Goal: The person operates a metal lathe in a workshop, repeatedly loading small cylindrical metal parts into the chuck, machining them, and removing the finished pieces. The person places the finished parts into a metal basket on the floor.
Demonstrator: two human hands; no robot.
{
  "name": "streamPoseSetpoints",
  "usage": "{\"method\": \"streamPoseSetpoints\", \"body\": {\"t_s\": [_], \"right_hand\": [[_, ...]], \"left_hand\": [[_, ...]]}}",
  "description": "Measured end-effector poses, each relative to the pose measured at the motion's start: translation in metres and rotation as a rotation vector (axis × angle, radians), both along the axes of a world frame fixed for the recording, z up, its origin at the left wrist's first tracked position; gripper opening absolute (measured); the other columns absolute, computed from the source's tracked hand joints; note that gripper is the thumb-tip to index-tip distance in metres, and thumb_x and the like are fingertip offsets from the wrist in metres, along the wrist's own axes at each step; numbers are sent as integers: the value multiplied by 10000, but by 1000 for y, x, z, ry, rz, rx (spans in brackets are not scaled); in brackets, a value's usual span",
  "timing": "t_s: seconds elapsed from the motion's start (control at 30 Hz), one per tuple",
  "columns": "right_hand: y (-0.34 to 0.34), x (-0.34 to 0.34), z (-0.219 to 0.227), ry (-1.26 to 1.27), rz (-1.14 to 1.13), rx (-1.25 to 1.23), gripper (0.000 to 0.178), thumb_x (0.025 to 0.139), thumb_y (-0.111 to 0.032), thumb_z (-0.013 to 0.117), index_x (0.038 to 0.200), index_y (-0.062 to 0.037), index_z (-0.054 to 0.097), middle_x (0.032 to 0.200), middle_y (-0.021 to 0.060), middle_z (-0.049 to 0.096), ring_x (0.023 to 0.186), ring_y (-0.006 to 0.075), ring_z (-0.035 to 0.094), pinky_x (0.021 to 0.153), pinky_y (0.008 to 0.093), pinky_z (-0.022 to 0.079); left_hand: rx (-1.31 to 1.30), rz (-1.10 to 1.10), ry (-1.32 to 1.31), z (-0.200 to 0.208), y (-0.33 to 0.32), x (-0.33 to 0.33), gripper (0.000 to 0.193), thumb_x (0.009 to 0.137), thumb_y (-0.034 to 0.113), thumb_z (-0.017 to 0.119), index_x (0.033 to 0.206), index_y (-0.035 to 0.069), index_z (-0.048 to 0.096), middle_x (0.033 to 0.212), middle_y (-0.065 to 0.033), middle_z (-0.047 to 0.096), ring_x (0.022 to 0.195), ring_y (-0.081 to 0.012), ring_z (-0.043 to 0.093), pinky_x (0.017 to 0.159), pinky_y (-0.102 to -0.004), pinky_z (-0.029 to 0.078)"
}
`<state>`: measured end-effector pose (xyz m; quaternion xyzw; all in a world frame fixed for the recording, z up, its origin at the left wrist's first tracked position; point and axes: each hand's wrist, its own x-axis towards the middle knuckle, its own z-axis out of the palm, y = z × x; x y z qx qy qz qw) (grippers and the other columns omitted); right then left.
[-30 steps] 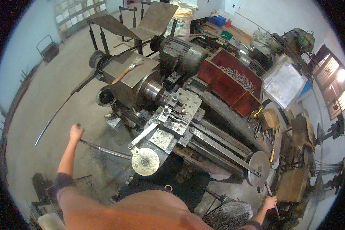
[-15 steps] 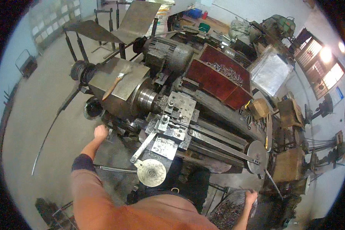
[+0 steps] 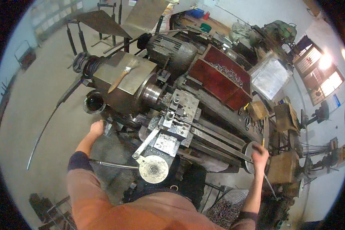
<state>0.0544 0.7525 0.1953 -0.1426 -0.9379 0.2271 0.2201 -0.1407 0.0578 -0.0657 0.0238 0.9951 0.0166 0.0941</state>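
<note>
My left hand [image 3: 97, 127] is closed, to the left of a lathe and beside a small metal part [image 3: 108, 128] low on its front. What the fingers grip is hidden. On the right, my right hand [image 3: 260, 155] has curled fingers at the edge of a round metal disc [image 3: 248, 166] at the end of the lathe bed; whatever it holds is too small to make out. Between my hands lie the lathe's spindle [image 3: 152, 94], its tool post [image 3: 170, 118] and a long lever [image 3: 146, 143]. A round, pale metal plate [image 3: 154, 169] sits nearest my body.
A wooden-handled brush [image 3: 120, 79] lies on the headstock [image 3: 138, 63]. Behind the bed stands a dark red box [image 3: 207, 78] with many small metal pieces. A mesh basket [image 3: 238, 195] of similar pieces is at lower right. A thin rod [image 3: 46, 126] slants across the left floor.
My right hand has moved up and away from the basket to the round disc. My left hand has shifted slightly up and left in the picture, still closed; the view has also shifted slightly.
</note>
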Motion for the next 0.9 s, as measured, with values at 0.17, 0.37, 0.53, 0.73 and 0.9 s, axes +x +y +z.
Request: {"method": "streamPoseSetpoints", "body": {"t_s": [0.17,0.37,0.53,0.73,0.9], "right_hand": [[-148,-125,53,-40,548,-102,372,601,-109,601,962,-39,656,898,136,651,813,187,616,765,300,472],[-290,-222,30,-235,845,186,320,542,-223,623,821,-86,699,797,187,632,787,327,597,769,371,483],[-315,-235,13,-389,751,196,271,538,-206,605,756,-77,700,768,188,644,727,328,639,737,370,512],[-316,-243,4,-329,750,271,262,534,-188,602,725,-30,688,685,179,633,671,311,632,687,353,507],[-301,-219,24,-49,892,182,278,532,-162,596,766,-49,696,816,149,652,811,287,618,757,343,493]], "left_hand": [[76,93,168,107,-5,28,204,793,224,554,926,70,568,839,-167,623,813,-341,600,693,-437,484],[-70,345,728,239,-138,86,223,852,245,525,976,79,608,866,-169,621,807,-337,594,689,-426,476],[-124,744,385,194,-133,157,376,853,408,520,926,51,613,816,-161,625,771,-296,613,673,-411,477],[39,703,450,202,-13,204,409,772,447,583,815,40,595,781,-191,616,751,-369,600,660,-456,471],[81,528,421,230,-13,189,364,789,368,598,820,5,591,770,-197,615,754,-357,599,670,-432,471]]}}
